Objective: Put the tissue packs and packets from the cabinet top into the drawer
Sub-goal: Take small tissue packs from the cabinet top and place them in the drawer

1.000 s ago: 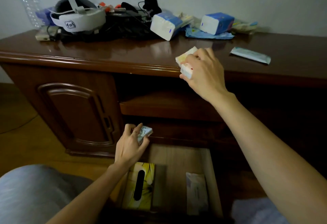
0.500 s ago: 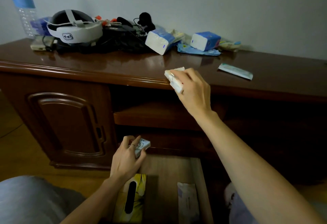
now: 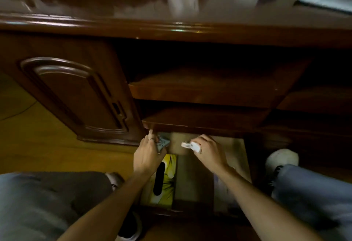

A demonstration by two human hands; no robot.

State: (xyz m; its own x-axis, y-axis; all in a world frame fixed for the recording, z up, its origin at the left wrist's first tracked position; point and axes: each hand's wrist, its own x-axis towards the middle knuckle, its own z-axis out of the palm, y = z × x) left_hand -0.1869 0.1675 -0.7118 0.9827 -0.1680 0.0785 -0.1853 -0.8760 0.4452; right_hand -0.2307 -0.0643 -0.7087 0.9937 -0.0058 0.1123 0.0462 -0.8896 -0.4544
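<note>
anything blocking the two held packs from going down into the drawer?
Nothing visible. The left hand and right hand each hold a small pack over the open drawer; bare drawer floor lies between the yellow tissue box and the right side.

Left hand point(image 3: 147, 157) and right hand point(image 3: 208, 152) forward, each grip curled tight.

the cabinet point(image 3: 171, 31) is glossy dark reddish brown, its top the same shade with pale reflections. the drawer point(image 3: 190, 174) is a dull light brown inside. the tissue box point(image 3: 167, 179) in it is bright yellow with a black oval slot. the small pack point(image 3: 163, 143) is pale grey-blue with a dark printed pattern — the packet point(image 3: 191, 145) is white. the flat packet point(image 3: 322, 1) on top is light grey-blue. the floor point(image 3: 28, 136) is yellowish brown.
</note>
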